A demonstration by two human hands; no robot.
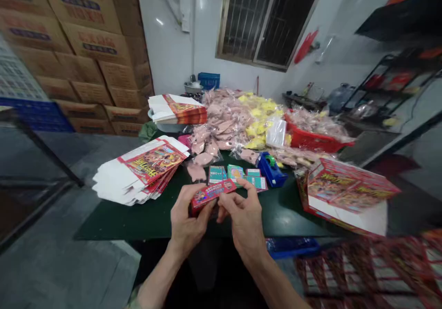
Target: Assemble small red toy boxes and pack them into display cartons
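Note:
My left hand point(189, 217) is wrapped round a small red printed box point(214, 194), held at a tilt above the table's front edge. At the box's right end, the thumb and fingers of my right hand point(243, 212) are closed on it, and the index finger points forward. Just beyond the box lie small piles of teal printed cards point(217, 174), with a green and yellow card point(235, 171) in the middle. A blue tape dispenser point(272, 171) stands to the right of the cards. What the box holds is hidden.
Flattened red and white cartons point(152, 161) lie stacked at the left. Bagged pink and yellow pieces point(224, 120) heap up at the back, beside a full red basket point(311, 136). An open red carton point(345, 194) stands at the table's point(138, 224) right end.

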